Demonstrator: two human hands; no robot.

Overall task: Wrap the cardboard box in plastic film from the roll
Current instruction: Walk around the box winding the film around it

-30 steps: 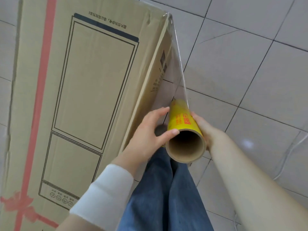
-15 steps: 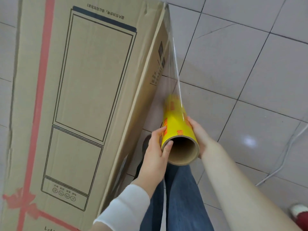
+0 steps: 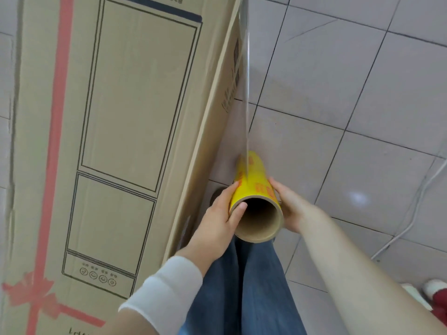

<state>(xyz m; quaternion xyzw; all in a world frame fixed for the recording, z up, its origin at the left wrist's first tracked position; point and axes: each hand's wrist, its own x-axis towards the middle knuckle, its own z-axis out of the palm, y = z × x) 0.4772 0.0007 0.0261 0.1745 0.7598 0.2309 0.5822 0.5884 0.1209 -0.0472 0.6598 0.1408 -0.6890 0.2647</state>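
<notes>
A tall cardboard box with a printed fridge outline and a red ribbon print fills the left of the view. The yellow film roll with its brown cardboard core stands upright beside the box's right side. My left hand grips the roll from the left, thumb on the core's rim. My right hand grips it from the right. A sheet of clear film stretches from the roll up to the box's far corner, over its narrow side face.
Grey floor tiles spread to the right. A white cable runs across them at the right edge. My jeans fill the bottom centre. A red and white shoe shows at the bottom right.
The roll has moved back from the box's far corner, drawing out a longer stretch of film. The view has shifted closer to the box. My left hand's grip has tightened on the roll.
</notes>
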